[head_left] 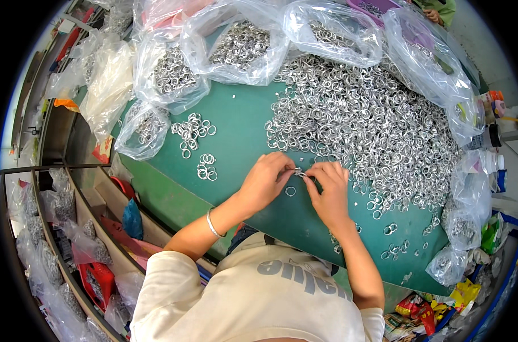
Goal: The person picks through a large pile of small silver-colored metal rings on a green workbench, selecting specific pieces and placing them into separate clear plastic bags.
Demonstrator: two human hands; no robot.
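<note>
Over the near part of a green tabletop (236, 114), my two hands meet at a small silver ring (299, 172). My left hand (268, 181), with a bangle at its wrist, pinches the ring from the left. From the right, the thumb and fingers of my right hand (328, 191) close on the same ring. One loose ring (291, 191) lies on the table just below the fingertips. A large heap of silver rings (355, 114) spreads to the right and beyond my hands. Two small clusters of rings (194, 132) lie to the left.
Clear plastic bags (239, 48) of rings line the far edge, and more bags (463, 222) stand at the right. A few rings (395, 249) lie near the front right edge. Left of the table are shelves (108, 196) with bagged parts. Another person's hand (433, 16) shows at the far right.
</note>
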